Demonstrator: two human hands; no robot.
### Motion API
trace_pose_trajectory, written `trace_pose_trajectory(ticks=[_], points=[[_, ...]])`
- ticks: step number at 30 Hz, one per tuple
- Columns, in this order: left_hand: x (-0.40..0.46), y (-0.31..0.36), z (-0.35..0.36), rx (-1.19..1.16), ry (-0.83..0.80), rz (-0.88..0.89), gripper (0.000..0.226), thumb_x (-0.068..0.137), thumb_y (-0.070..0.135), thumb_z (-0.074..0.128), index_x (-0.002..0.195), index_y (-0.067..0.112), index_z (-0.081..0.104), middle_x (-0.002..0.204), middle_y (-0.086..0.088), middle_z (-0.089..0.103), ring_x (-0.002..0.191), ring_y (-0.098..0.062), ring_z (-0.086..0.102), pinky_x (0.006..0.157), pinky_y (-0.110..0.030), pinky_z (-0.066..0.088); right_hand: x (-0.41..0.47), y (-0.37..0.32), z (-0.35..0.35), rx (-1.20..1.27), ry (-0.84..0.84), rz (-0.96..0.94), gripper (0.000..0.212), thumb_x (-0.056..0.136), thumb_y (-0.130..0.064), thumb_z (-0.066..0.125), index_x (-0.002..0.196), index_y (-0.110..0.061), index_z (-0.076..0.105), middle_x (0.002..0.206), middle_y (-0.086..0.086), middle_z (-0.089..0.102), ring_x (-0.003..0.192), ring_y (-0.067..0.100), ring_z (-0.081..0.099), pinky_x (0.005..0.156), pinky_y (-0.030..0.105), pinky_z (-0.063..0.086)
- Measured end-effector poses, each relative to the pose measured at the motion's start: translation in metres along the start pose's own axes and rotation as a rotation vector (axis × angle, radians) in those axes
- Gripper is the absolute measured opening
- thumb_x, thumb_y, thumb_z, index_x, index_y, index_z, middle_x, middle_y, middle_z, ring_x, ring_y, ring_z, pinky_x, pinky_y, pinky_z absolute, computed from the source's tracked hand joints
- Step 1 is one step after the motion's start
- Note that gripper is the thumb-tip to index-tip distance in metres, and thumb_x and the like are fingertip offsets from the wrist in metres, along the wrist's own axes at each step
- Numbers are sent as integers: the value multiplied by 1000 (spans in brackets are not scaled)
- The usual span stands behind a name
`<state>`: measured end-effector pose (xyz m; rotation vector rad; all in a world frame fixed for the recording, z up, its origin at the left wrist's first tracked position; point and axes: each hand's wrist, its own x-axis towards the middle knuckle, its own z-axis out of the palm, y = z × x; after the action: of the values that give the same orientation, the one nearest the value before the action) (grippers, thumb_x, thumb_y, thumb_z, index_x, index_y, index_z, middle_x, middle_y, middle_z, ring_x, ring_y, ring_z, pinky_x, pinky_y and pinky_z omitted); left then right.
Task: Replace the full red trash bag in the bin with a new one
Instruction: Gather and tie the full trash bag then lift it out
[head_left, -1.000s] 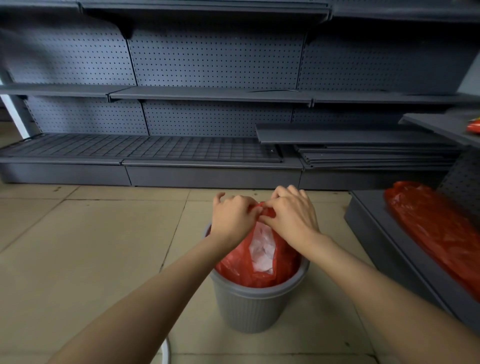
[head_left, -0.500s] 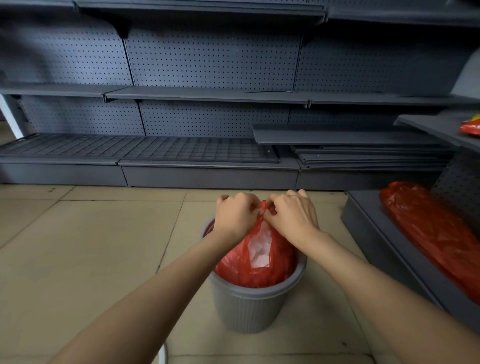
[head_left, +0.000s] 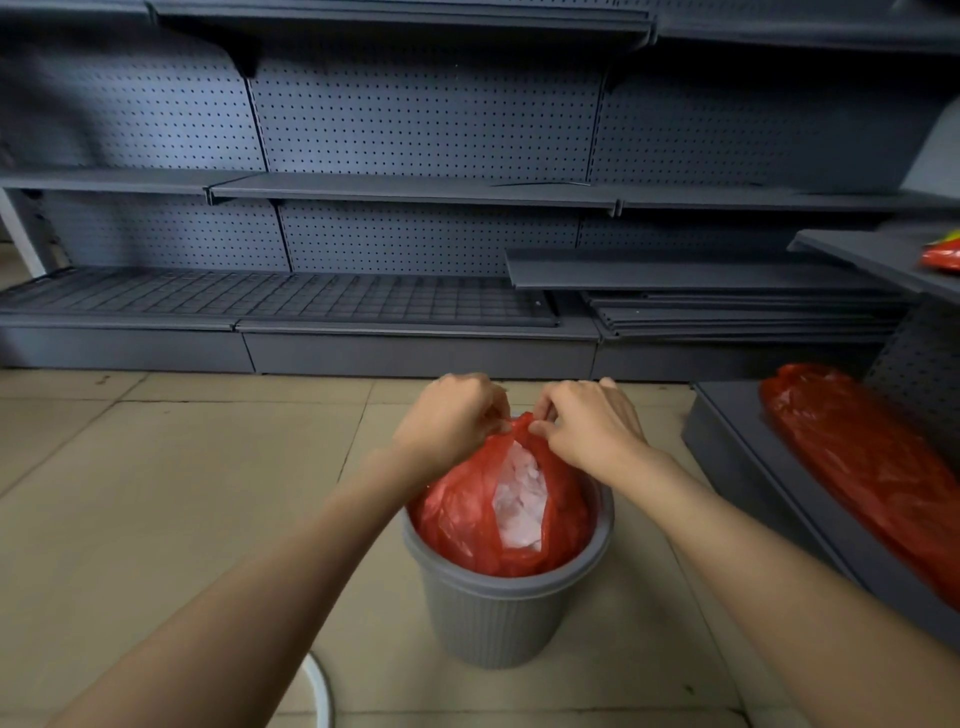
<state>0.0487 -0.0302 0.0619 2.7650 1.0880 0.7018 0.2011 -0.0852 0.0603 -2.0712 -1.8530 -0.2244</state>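
Shelving (head_left: 426, 192): dark grey pegboard-backed shelves are seen across the far side; loose shelf boards are stacked at the far right.
Floor (head_left: 156, 493): beige tiles are laid under everything.
Side shelf (head_left: 753, 467): a low grey ledge is set at the right, near the bin.
Spare red bag (head_left: 872, 462): a long, flattened red plastic bag is laid along the side shelf, well apart from the bin.
Bin (head_left: 498, 618): a round grey ribbed plastic bin is stood upright on the floor, near centre.
Red trash bag (head_left: 467, 509): it is seated inside the bin, bulging above the rim; the thin, glossy, wrinkled film is gathered to a peak at the top, and crumpled white material is shown through a gap in the front.
Left hand (head_left: 452, 421): it is closed on the gathered top of the red trash bag from the left.
Right hand (head_left: 587, 426): the same gathered top is pinched from the right, fingertips nearly touching the left hand.
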Motion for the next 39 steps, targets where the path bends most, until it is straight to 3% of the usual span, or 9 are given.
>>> trace_pose_trajectory(ticks=[2, 10, 12, 18, 23, 26, 31, 35, 39], points=[[2, -2, -5, 58, 38, 92, 12, 83, 21, 65, 92, 14, 69, 93, -3, 65, 90, -22, 60, 72, -24, 30, 2, 0, -2, -43, 56, -31, 10, 86, -36, 63, 90, -27, 62, 93, -3, 70, 98, 19, 57, 88, 33, 32], [7, -21, -26, 287, 169, 284, 8, 72, 14, 67, 69, 17, 60, 67, -2, 60, 58, -28, 59, 65, -31, 38, 9, 9, -22, -201, 261, -112, 8, 90, -30, 57, 93, -22, 59, 98, -1, 69, 99, 22, 53, 84, 34, 26], [2, -35, -26, 305, 163, 261, 7, 73, 17, 65, 69, 18, 59, 68, -1, 60, 59, -27, 59, 67, -31, 33, 7, 22, -24, -237, 253, -85, 9, 90, -31, 56, 93, -23, 58, 97, -2, 69, 97, 22, 53, 83, 35, 26], [-18, -62, -15, 322, 83, 214, 10, 77, 17, 67, 70, 17, 59, 68, 0, 61, 58, -28, 60, 64, -34, 45, -4, 51, -8, -317, 152, -18, 10, 91, -33, 55, 95, -24, 57, 97, -4, 68, 93, 20, 55, 80, 34, 30], [-26, -71, -8, 324, -19, 181, 34, 84, 39, 39, 70, 15, 59, 68, -2, 61, 59, -29, 60, 66, -35, 45, -12, 65, 6, -362, 35, 53, 12, 92, -37, 53, 97, -27, 58, 99, -5, 69, 99, 19, 55, 85, 34, 32], [-34, -73, -2, 294, -45, 106, 39, 87, 43, 37, 78, 13, 59, 79, -6, 62, 66, -32, 59, 69, -33, 41, -14, 65, 11, -322, 7, 78, 12, 91, -37, 55, 96, -27, 60, 99, -6, 68, 101, 18, 55, 89, 35, 31], [-48, -79, 16, 181, -129, -58, 9, 88, 22, 51, 93, 16, 55, 95, -4, 63, 86, -32, 60, 71, -33, 40, -17, 59, 16, -216, -60, 81, 5, 91, -33, 53, 90, -30, 50, 95, -5, 69, 97, 19, 60, 92, 35, 32], [-48, -74, 20, 250, -188, 26, 17, 92, 29, 48, 102, 15, 48, 94, -3, 68, 84, -31, 59, 73, -27, 31, -22, 58, 19, -118, -121, -10, 16, 86, -18, 52, 91, -31, 44, 94, -5, 71, 92, 20, 63, 93, 32, 31], [-44, -66, 28, 337, -225, 67, 41, 84, 39, 41, 118, 16, 43, 104, -4, 66, 92, -27, 61, 91, -34, 38, -26, 47, 24, -70, -207, -131, 33, 82, -28, 60, 112, -32, 46, 107, -9, 67, 107, 15, 58, 109, 34, 21]])
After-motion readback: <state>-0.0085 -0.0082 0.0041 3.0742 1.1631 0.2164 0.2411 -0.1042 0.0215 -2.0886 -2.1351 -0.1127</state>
